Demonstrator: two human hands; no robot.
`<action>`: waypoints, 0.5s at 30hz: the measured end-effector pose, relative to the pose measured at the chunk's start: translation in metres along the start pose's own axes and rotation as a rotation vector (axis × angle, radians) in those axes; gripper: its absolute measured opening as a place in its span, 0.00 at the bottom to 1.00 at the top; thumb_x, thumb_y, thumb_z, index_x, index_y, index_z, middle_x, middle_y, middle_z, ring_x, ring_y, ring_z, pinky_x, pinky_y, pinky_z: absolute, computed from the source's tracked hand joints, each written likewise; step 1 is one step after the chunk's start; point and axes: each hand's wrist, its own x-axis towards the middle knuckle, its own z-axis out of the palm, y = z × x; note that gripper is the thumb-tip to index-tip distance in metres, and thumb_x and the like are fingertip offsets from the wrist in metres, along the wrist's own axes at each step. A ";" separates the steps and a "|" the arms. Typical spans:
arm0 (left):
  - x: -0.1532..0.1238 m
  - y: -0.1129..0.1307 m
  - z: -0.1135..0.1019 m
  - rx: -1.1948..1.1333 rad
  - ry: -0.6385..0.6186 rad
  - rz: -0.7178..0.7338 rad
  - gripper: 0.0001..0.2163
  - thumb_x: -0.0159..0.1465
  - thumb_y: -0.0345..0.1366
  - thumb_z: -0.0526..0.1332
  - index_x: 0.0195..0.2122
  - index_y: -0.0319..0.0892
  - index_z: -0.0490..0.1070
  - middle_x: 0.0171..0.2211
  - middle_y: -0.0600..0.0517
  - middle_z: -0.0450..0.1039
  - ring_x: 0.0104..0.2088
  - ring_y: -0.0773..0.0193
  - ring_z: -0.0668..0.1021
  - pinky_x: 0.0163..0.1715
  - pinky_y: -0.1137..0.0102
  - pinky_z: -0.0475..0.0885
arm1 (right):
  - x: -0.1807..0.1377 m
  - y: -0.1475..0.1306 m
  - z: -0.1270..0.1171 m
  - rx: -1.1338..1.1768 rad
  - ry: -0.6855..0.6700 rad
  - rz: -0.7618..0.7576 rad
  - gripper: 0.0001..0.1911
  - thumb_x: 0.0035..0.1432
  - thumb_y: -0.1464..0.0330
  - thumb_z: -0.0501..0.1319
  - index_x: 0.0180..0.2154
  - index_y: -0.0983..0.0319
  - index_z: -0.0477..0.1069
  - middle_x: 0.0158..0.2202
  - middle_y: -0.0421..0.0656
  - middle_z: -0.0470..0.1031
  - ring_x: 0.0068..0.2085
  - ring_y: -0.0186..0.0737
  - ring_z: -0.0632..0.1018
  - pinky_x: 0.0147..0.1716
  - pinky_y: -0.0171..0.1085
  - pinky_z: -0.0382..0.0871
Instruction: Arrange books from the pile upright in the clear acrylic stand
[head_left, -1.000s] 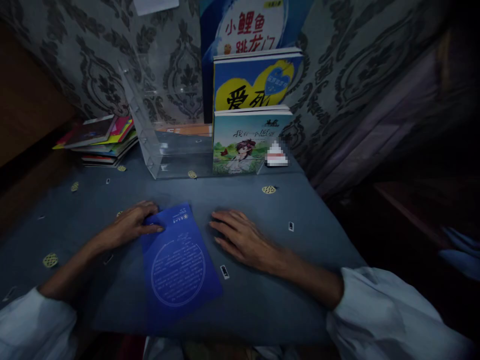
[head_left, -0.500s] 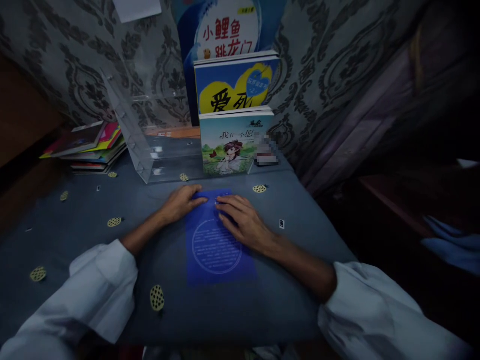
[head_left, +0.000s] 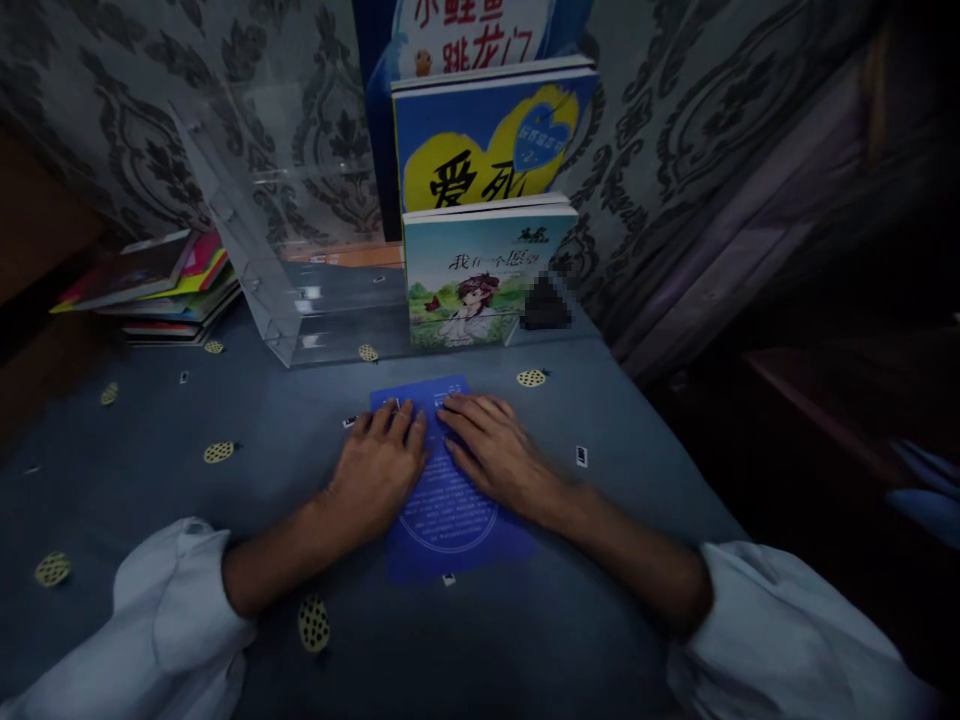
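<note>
A blue printed sheet (head_left: 420, 555), with pale text inside a circle, lies flat on the cloth-covered table. My left hand (head_left: 382, 460) rests palm down over its left part, fingers stretched out. On the upper right of the sheet lies my right hand (head_left: 499, 450), also palm down with its fingers extended. The fingertips of both hands come close together without meeting. Neither hand grips anything. Parts of the text and circle are hidden under the hands.
Behind the sheet, a clear acrylic rack (head_left: 255, 290) holds upright books, with a green-and-teal picture book (head_left: 472, 280) in front and a blue-and-yellow book (head_left: 487, 130) behind it. A pile of booklets (head_left: 165, 290) sits at the back left. The dark table cloth (head_left: 585, 610) has pineapple prints.
My left hand has moved from the sheet's upper left edge down onto its surface, fingers now spread flat. My right hand stays in about the same place. The view has shifted slightly.
</note>
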 end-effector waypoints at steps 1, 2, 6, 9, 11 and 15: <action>-0.002 0.002 0.001 0.014 -0.004 -0.017 0.19 0.74 0.39 0.53 0.61 0.35 0.70 0.62 0.38 0.71 0.62 0.44 0.72 0.55 0.53 0.71 | 0.000 -0.001 0.000 -0.014 -0.003 0.002 0.19 0.70 0.68 0.53 0.57 0.65 0.73 0.55 0.56 0.77 0.58 0.55 0.75 0.57 0.58 0.70; -0.004 0.002 0.003 0.024 -0.011 -0.032 0.20 0.74 0.40 0.53 0.62 0.35 0.69 0.63 0.38 0.70 0.63 0.43 0.71 0.57 0.53 0.70 | 0.000 -0.002 -0.001 -0.032 -0.006 0.002 0.19 0.70 0.69 0.53 0.56 0.65 0.74 0.55 0.56 0.77 0.58 0.54 0.75 0.57 0.57 0.70; -0.006 -0.004 0.008 0.030 -0.030 -0.066 0.21 0.74 0.41 0.52 0.63 0.35 0.68 0.64 0.37 0.68 0.64 0.41 0.70 0.58 0.49 0.70 | 0.003 -0.006 -0.003 -0.110 -0.037 -0.001 0.18 0.71 0.69 0.53 0.56 0.67 0.74 0.56 0.56 0.77 0.58 0.54 0.75 0.60 0.55 0.68; -0.008 -0.007 0.010 0.023 -0.019 -0.061 0.21 0.75 0.40 0.51 0.64 0.36 0.68 0.65 0.37 0.67 0.64 0.40 0.70 0.58 0.46 0.69 | 0.010 -0.009 -0.001 -0.126 -0.077 -0.017 0.18 0.70 0.70 0.54 0.57 0.67 0.74 0.57 0.56 0.77 0.60 0.54 0.75 0.63 0.57 0.65; -0.008 -0.007 0.011 0.016 -0.007 -0.047 0.21 0.75 0.40 0.50 0.63 0.35 0.68 0.65 0.36 0.67 0.64 0.39 0.70 0.58 0.44 0.68 | 0.018 -0.011 0.003 -0.108 -0.108 -0.029 0.19 0.70 0.70 0.55 0.58 0.68 0.72 0.58 0.57 0.76 0.61 0.54 0.74 0.65 0.57 0.62; -0.008 -0.010 0.012 -0.015 0.003 -0.013 0.20 0.75 0.37 0.49 0.62 0.33 0.68 0.63 0.35 0.69 0.65 0.39 0.69 0.61 0.41 0.65 | 0.034 -0.014 0.014 -0.035 -0.168 -0.031 0.25 0.70 0.72 0.52 0.65 0.67 0.64 0.64 0.57 0.70 0.67 0.52 0.68 0.68 0.57 0.59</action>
